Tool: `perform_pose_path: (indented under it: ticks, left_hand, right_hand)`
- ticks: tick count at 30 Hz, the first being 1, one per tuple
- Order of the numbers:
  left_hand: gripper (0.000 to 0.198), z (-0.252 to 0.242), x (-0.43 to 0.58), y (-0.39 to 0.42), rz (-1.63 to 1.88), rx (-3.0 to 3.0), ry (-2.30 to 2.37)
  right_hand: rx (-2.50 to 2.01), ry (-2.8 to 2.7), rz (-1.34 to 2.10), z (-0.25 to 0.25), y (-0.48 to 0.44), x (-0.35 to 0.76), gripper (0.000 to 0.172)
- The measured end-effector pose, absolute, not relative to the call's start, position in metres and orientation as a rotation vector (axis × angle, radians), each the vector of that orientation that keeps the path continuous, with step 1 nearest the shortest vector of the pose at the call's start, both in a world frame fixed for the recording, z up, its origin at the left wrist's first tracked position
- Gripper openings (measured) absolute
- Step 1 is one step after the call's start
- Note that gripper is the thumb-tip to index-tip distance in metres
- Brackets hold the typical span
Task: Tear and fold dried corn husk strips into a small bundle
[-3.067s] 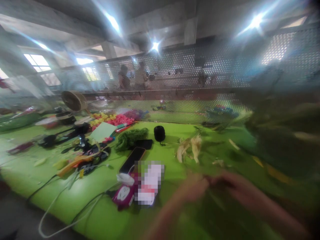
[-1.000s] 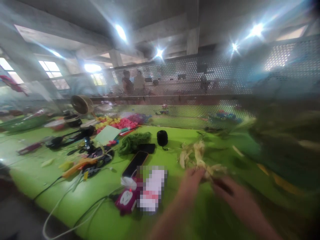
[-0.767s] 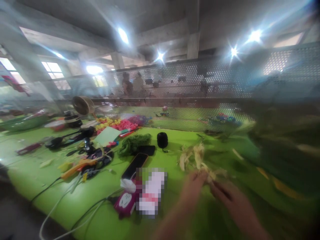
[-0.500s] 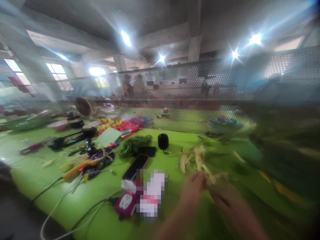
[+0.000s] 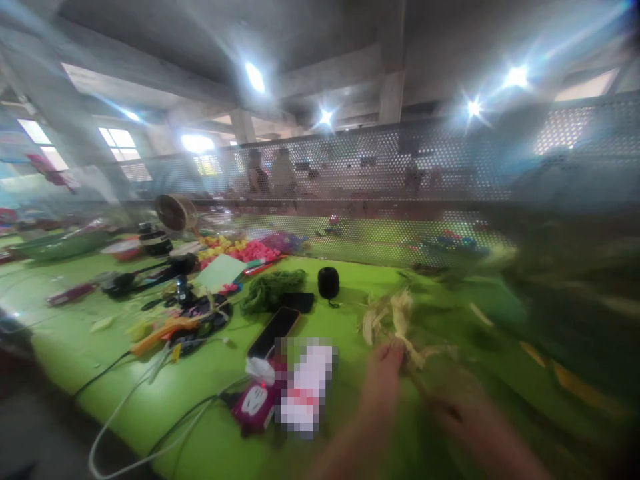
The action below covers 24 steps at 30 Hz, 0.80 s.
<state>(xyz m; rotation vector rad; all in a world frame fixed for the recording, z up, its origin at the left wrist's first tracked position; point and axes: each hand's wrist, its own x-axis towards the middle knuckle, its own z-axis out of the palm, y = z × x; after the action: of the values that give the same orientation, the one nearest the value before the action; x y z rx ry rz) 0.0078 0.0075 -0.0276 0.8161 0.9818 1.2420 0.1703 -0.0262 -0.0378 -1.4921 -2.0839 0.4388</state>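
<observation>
2 bare hands low at 5 o'clock, both blurred. Left hand (image 5: pixel 381 373) reaches up w/ fingertips touching the pale dry husk strips (image 5: pixel 400 327) lying on the bright green tabletop (image 5: pixel 345 313); fingers look pinched narrow on one strip, but blur leaves the grip itself unclear. Right hand (image 5: pixel 460 410) just beside it at 5 o'clock, smeared by motion; cannot tell if curled or spread, or whether it has anything. The husk strips make 1 loose bunch, just right of centre; individual pieces too blurred to count.

Rest of table, approx counts:
- 1 black round spool of cord (image 5: pixel 329 283) at 12 o'clock from the husks' left side, standing apart.
- 1 heap of green twine (image 5: pixel 273 288), touching 1 flat black case (image 5: pixel 299 302).
- 1 dark smartphone w/ orange rim (image 5: pixel 274 331), face up, near centre.
- 1 magenta power strip (image 5: pixel 255 405) at 7 o'clock; a white plug on it, white and black cables (image 5: pixel 125 427) trailing off to 8 o'clock. Light marks on its face, not legible.
- 1 pale green paper sheet (image 5: pixel 220 272) at 10 o'clock.
- 1 pile of pink and yellow small pieces (image 5: pixel 240 251) behind it; no container visible round them.
- 1 small round desk fan (image 5: pixel 175 212) at 10 o'clock, far.

No readable writing or brand anywhere. Perforated metal screen (image 5: pixel 400 180) runs along the table's far edge; 2 people (image 5: pixel 270 175) beyond it, blurred.
</observation>
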Motion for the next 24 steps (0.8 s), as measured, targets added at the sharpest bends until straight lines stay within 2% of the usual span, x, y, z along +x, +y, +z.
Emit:
perform_pose_path:
  ticks: [4, 8, 16, 24]
  left_hand:
    - [0.044, -0.031, 0.011, 0.006, 1.272, 0.926, 0.978]
    - [0.043, -0.033, 0.016, 0.004, 1.172, 1.069, 0.937]
    - [0.038, -0.021, 0.012, -0.002, 1.083, 1.227, 0.954]
    - [0.036, -0.025, 0.014, -0.003, 0.933, 1.343, 0.926]
  right_hand:
    - [-1.572, -1.962, 0.629, -0.020, -0.021, 0.176, 0.033]
    - [-1.534, -1.787, 0.717, -0.009, -0.018, 0.180, 0.032]
    - [-1.597, -1.603, 0.621, -0.004, -0.019, 0.187, 0.037]
    - [-1.416, -1.602, 0.824, 0.005, -0.017, 0.179, 0.028]
